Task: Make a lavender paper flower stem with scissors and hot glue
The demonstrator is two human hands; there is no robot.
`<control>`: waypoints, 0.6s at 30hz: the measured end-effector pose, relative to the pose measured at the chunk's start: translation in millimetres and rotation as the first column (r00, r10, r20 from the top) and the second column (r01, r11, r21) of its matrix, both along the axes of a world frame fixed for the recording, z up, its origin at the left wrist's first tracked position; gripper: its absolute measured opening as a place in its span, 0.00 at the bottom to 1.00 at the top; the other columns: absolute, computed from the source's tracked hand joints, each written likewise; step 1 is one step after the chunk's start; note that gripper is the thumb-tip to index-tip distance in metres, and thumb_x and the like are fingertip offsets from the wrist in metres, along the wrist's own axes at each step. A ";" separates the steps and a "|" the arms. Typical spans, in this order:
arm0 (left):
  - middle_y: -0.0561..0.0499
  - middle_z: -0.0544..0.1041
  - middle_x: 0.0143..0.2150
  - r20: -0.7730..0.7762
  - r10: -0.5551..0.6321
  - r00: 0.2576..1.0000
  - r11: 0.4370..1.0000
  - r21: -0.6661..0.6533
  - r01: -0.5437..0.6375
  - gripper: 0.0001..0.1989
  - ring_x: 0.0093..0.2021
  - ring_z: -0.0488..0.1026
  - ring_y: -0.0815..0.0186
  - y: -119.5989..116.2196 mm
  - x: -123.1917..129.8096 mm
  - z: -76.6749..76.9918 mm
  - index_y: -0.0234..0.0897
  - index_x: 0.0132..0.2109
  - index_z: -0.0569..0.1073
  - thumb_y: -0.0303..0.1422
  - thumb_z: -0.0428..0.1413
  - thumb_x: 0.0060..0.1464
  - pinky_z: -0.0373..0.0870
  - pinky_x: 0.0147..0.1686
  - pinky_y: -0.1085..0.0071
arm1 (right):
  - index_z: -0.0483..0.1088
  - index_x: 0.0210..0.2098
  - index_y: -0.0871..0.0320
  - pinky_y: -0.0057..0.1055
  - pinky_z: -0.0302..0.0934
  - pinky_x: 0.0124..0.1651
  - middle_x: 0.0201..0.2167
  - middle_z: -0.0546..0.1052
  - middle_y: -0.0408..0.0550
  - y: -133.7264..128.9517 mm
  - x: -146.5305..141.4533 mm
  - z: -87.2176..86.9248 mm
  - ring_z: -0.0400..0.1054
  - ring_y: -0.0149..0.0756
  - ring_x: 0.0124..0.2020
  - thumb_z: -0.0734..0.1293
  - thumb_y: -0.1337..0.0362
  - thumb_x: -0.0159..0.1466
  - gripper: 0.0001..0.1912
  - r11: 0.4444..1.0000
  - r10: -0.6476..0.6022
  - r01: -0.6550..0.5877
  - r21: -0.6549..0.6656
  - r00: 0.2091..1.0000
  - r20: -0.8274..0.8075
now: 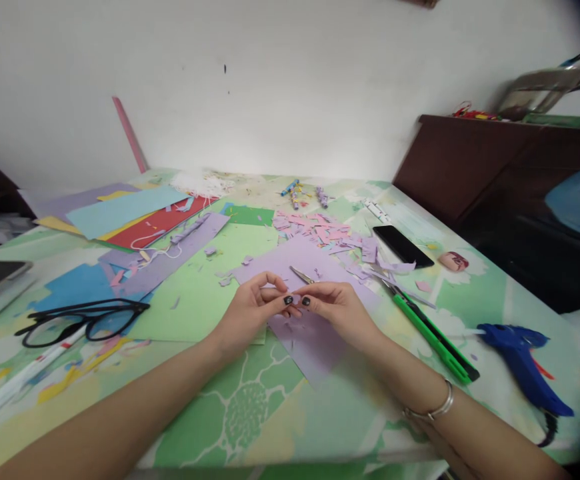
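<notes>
My left hand (257,303) and my right hand (337,307) meet over a purple paper sheet (315,353), fingertips nearly touching. Both are closed in a pinch on a small piece of purple paper (297,300); its shape is mostly hidden by the fingers. Just beyond my fingertips, a pointed metal tip, seemingly of scissors (300,275), shows on the sheet, the rest covered by my right hand. A light green sheet (185,313) lies under and left of my left hand. Right of my right wrist is a green utility knife (437,337).
Pink and purple paper scraps (315,230) are heaped behind the hands. A black phone (403,247) and a blue glue gun (520,363) lie at right. Black-framed glasses (85,320) and coloured sheets (130,213) are at left. Small rolled paper pieces (322,197) lie near the wall.
</notes>
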State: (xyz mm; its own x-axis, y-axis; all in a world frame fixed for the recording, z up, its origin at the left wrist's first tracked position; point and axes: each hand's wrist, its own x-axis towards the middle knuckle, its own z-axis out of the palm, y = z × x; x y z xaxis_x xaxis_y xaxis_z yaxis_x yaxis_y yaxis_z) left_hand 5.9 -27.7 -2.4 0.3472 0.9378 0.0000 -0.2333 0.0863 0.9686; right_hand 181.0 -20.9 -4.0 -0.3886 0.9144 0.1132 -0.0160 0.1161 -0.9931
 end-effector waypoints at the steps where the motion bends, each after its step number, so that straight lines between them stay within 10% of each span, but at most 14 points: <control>1: 0.50 0.79 0.27 0.004 -0.003 1.000 1.000 -0.003 0.003 0.10 0.30 0.76 0.67 -0.2 0.0 -0.2 0.36 0.34 0.64 0.31 0.59 0.50 0.68 0.34 0.72 | 0.77 0.35 0.56 0.33 0.66 0.39 0.28 0.79 0.45 0.1 0.3 0.1 0.72 0.35 0.32 0.68 0.59 0.56 0.10 1.000 0.000 0.000 -0.010 1.000 -0.004; 18: 0.51 0.78 0.25 -0.040 0.023 0.999 1.000 0.021 -0.022 0.11 0.28 0.76 0.65 -2.5 3.3 6.5 0.36 0.33 0.62 0.31 0.60 0.49 0.69 0.32 0.69 | 0.77 0.33 0.57 0.31 0.64 0.38 0.26 0.78 0.45 -0.4 -0.2 1.0 0.71 0.34 0.31 0.68 0.58 0.57 0.10 0.999 0.010 -0.011 -0.040 0.999 -0.030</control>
